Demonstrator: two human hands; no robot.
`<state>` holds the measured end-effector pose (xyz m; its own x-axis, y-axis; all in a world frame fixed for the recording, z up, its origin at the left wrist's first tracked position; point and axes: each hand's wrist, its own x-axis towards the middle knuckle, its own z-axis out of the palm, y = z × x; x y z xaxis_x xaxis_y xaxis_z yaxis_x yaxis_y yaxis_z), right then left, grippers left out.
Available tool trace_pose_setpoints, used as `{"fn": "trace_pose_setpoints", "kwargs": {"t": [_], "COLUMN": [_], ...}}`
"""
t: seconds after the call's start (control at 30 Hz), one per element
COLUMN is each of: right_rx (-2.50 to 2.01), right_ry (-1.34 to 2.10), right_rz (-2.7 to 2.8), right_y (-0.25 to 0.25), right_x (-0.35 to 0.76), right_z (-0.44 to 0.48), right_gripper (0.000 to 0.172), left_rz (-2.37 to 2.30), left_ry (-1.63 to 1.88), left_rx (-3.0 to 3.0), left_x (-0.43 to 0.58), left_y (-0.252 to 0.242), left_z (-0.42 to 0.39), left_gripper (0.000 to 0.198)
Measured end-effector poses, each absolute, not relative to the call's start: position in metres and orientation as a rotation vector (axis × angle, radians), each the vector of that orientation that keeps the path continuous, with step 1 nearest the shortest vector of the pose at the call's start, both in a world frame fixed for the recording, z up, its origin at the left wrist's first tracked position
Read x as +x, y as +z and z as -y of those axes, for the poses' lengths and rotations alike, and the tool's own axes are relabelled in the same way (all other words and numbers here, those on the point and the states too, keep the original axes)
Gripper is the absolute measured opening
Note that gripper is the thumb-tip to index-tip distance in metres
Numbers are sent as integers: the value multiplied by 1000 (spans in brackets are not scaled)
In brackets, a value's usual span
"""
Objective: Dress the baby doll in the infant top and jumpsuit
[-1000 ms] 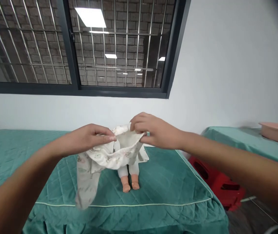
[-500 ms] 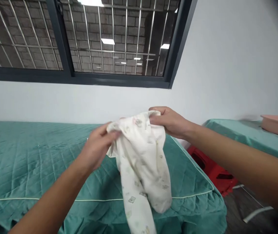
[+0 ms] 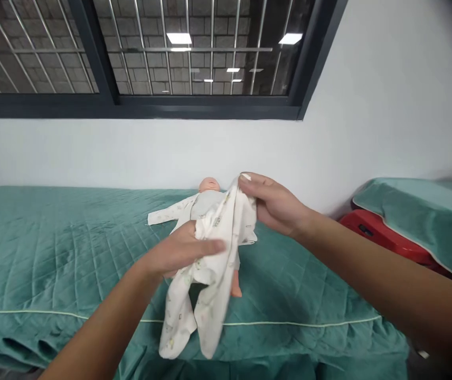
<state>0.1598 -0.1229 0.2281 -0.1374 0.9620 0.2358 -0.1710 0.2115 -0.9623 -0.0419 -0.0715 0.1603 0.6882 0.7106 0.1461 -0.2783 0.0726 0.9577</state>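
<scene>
White patterned baby trousers (image 3: 214,274) hang between my two hands, both legs dangling over the bed's front part. My left hand (image 3: 190,247) grips the cloth on its left side, thumb on top. At the upper right corner of the waist, my right hand (image 3: 275,203) pinches the fabric. Behind the trousers a baby doll (image 3: 209,184) lies on the green quilted bed, wearing a white long-sleeved top (image 3: 170,212). One bare foot (image 3: 236,285) of the doll shows beside the trousers; most of its body is hidden behind them.
The green quilted bed cover (image 3: 71,248) spans the view below a white wall and a barred window (image 3: 210,108). At the right stand a red plastic stool (image 3: 388,235) and another green-covered surface (image 3: 440,211).
The trousers have swung left and turned, with both legs now apart. The view has shifted, and the doll behind the cloth has come into sight. Both hands keep hold of the fabric.
</scene>
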Motion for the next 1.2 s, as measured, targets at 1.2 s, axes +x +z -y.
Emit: {"fn": "trace_pose_setpoints", "kwargs": {"t": [1.2], "right_rx": [-995], "right_ry": [1540], "right_rz": [894], "right_y": [164], "right_x": [143], "right_z": [133], "right_gripper": [35], "left_rz": [-285], "left_ry": [497], "left_rx": [898], "left_x": [-30], "left_y": [126], "left_z": [77], "left_gripper": [59]}}
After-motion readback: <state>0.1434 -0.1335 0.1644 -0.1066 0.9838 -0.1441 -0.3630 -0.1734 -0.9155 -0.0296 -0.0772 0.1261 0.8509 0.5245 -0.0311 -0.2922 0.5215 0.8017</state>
